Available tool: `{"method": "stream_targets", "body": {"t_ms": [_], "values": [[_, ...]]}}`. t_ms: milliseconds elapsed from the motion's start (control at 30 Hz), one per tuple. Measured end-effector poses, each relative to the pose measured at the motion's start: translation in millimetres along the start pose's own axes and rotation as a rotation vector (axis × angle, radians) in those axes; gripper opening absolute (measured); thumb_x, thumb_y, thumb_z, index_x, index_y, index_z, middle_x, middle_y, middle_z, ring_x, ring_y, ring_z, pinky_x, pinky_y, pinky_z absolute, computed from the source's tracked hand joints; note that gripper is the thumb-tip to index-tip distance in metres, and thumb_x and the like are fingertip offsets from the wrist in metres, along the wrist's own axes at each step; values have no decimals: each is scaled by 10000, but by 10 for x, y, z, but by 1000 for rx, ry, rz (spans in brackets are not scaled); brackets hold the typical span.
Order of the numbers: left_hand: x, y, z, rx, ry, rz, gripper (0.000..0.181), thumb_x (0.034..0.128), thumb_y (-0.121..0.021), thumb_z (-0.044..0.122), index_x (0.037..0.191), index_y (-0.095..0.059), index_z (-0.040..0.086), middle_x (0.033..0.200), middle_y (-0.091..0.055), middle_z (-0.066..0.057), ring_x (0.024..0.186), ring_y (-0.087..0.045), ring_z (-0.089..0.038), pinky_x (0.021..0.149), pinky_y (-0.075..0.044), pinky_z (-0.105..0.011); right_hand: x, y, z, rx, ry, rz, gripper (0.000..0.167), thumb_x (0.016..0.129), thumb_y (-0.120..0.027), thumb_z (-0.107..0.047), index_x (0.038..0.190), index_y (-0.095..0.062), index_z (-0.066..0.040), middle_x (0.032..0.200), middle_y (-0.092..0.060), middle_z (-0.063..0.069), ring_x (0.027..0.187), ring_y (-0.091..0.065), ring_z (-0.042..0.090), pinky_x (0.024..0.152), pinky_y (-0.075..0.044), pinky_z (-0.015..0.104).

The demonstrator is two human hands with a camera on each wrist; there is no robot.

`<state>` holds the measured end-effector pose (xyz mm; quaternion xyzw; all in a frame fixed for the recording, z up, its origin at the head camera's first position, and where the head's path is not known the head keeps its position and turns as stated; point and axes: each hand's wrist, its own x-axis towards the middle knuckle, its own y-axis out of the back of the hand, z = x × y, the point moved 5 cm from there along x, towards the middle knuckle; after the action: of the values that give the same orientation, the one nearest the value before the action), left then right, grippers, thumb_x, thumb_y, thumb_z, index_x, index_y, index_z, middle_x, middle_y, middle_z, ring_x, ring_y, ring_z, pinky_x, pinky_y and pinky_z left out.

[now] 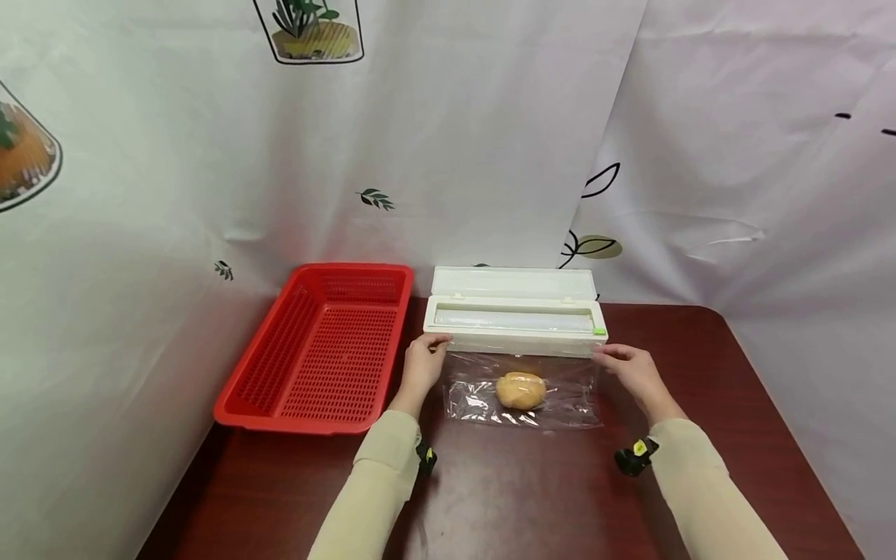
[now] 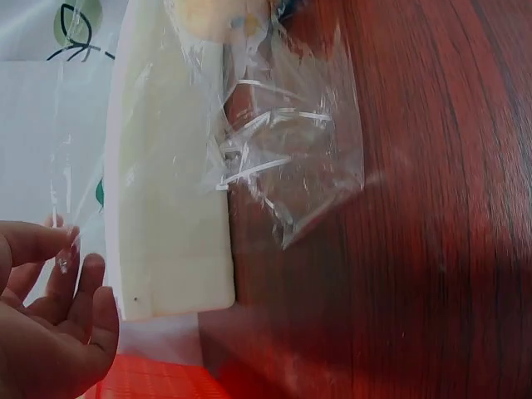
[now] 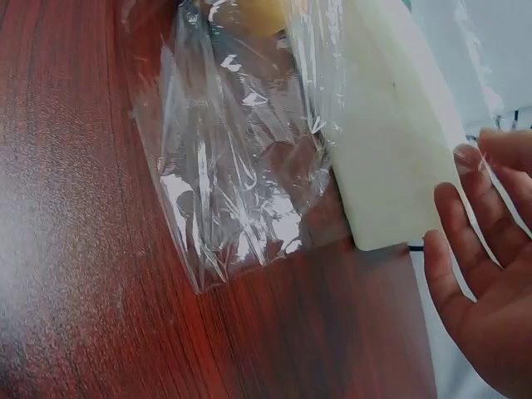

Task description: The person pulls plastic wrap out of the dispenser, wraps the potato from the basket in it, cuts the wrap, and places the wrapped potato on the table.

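Observation:
A sheet of clear plastic film (image 1: 476, 400) lies over the table in front of a white dispenser box (image 1: 518, 342), with a light brown bread roll (image 1: 520, 390) at its middle. The left hand (image 1: 424, 364) pinches the film's far left corner between thumb and index finger; in the left wrist view that hand (image 2: 54, 307) has its other fingers loosely bent. At the far right corner the right hand (image 1: 635, 377) pinches the film the same way, seen also in the right wrist view, where the hand (image 3: 490, 258) is beside the box's end (image 3: 391, 166).
A red plastic basket (image 1: 402, 334) stands to the left on the dark red table (image 1: 518, 498). The dispenser's lid (image 1: 511, 281) is raised at the back, and a roll of film (image 1: 514, 320) lies inside. A printed white curtain (image 1: 455, 155) hangs behind.

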<state>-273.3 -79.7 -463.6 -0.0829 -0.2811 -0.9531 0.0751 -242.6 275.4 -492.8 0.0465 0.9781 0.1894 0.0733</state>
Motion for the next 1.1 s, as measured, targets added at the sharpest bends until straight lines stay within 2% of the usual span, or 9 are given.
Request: {"method": "stream_targets", "body": {"t_ms": [67, 133, 300, 433, 567, 700, 833, 967, 1100], "values": [[-33, 17, 9, 33, -22, -28, 150, 841, -617, 5, 926, -732, 48, 987, -682, -103, 898, -633, -245, 775, -493, -370, -29, 12, 9, -30, 10, -26, 427, 859, -662, -293, 1113, -617, 48, 961, -609, -67, 836, -559, 91, 800, -462, 368], [-74, 28, 5, 68, -34, -69, 151, 834, -611, -2, 895, -735, 57, 971, -681, -98, 888, -622, -239, 772, -486, -367, -62, 18, 20, -47, 43, -67, 368, 873, -646, -264, 1063, -622, 50, 948, -605, -37, 827, -544, 77, 792, -456, 375], [-176, -14, -81, 156, -18, -258, 162, 819, -575, -3, 821, -711, 84, 858, -662, -68, 665, -531, -193, 609, -439, -312, -132, -19, 81, -127, 149, -182, 152, 897, -574, -103, 947, -607, 37, 950, -531, 57, 822, -489, 118, 729, -427, 339], [-249, -135, -167, 222, -10, -397, 144, 813, -568, 4, 786, -678, 93, 766, -632, -36, 614, -499, -139, 598, -424, -282, -138, -126, 171, -315, 216, -209, 112, 889, -586, -122, 846, -656, -46, 915, -531, 54, 859, -451, 192, 728, -387, 341], [-308, -315, -223, 319, -47, -471, 112, 808, -597, 24, 771, -656, 112, 688, -595, 5, 588, -530, -121, 608, -448, -292, -145, -240, 283, -502, 234, -180, 151, 872, -640, -243, 779, -685, -132, 862, -539, 15, 859, -429, 217, 717, -364, 362], [-334, -455, -274, 448, -117, -459, 121, 793, -620, 37, 758, -650, 150, 728, -587, 24, 656, -537, -138, 626, -454, -305, -153, -310, 319, -589, 270, -133, 116, 818, -704, -239, 737, -681, -160, 804, -538, -6, 818, -452, 218, 706, -377, 374], [-368, -530, -320, 522, -154, -419, 111, 771, -634, 30, 771, -611, 138, 747, -566, 4, 690, -547, -171, 626, -454, -318, -148, -364, 300, -579, 270, -121, 130, 773, -739, -154, 704, -630, -135, 733, -517, -18, 752, -457, 190, 673, -373, 346], [-392, -548, -340, 539, -139, -351, 198, 744, -679, 44, 892, -563, 103, 808, -553, -48, 783, -550, -238, 655, -458, -358, -121, -393, 324, -508, 185, -115, 243, 745, -759, -119, 841, -547, -52, 750, -500, 33, 725, -452, 203, 653, -363, 338], [-385, -516, -333, 570, -95, -296, 406, 742, -710, 91, 1117, -552, 87, 987, -471, -116, 945, -430, -298, 756, -393, -401, -105, -396, 360, -493, 126, -106, 358, 751, -760, -128, 1015, -544, -19, 859, -476, 97, 832, -432, 281, 708, -364, 394]]}}
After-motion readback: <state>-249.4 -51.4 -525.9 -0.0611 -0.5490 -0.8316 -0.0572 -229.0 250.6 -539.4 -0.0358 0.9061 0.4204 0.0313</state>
